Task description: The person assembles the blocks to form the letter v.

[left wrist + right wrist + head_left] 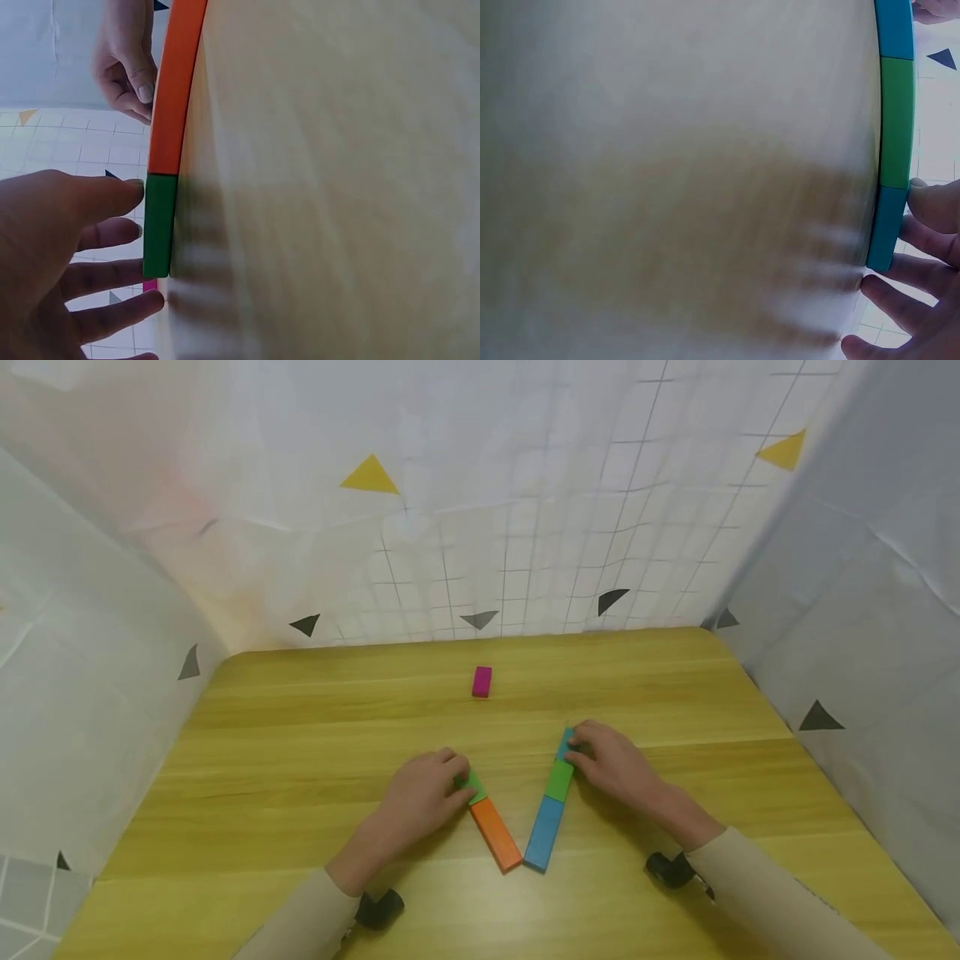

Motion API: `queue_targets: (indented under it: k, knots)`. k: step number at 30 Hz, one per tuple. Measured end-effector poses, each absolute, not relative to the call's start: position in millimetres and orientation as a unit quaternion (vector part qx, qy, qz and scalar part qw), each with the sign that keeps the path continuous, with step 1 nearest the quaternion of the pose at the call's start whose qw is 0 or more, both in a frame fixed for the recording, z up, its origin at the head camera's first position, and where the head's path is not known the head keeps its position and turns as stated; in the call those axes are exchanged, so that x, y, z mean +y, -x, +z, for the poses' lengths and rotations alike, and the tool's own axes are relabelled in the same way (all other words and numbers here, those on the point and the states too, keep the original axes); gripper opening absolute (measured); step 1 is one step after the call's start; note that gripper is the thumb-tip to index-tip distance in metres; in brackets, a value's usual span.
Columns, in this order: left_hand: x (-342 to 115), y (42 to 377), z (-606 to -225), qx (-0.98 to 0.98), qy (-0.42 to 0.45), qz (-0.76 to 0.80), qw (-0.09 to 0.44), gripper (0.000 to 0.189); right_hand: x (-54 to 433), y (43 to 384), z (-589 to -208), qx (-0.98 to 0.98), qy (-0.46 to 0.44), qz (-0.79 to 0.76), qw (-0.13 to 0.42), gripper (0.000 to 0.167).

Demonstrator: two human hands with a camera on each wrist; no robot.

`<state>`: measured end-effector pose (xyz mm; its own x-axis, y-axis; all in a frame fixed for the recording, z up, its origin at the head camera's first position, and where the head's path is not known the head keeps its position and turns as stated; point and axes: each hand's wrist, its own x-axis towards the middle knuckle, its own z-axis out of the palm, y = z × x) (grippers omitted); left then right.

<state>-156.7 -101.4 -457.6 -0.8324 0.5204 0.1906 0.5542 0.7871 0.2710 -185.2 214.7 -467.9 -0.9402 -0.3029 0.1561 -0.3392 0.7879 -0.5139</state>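
Two rows of blocks make a V on the wooden table, its point towards me. The left row has an orange block (497, 835) and a green block (474, 787) beyond it. My left hand (423, 793) touches that green block, thumb near the joint, fingers spread towards its far end. In the right row a long blue block (543, 833) meets a second green block (559, 781), then a short blue block (564, 745) at the far end. My right hand (611, 762) touches this short block with thumb and fingertips, other fingers extended past its end in the right wrist view.
A magenta block (482, 682) lies alone near the back of the table (315, 710). White sheeting (480, 460) with grid lines and triangle marks encloses the back and both sides.
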Motion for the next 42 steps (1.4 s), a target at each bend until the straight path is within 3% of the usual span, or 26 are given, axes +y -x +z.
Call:
queue_targets:
  k: [13, 42]
  knots:
    - [-100.7, 157.2, -456.2, -0.942, 0.271, -0.198, 0.011, 0.015, 215.5, 184.8, -468.4, -0.946, -0.169, 0.276, 0.033, 0.012]
    - [-106.8, 169.1, -455.0, -0.941, 0.271, -0.203, 0.024, 0.015, 214.4, 183.1, -466.7, -0.945, -0.169, 0.276, 0.036, 0.011]
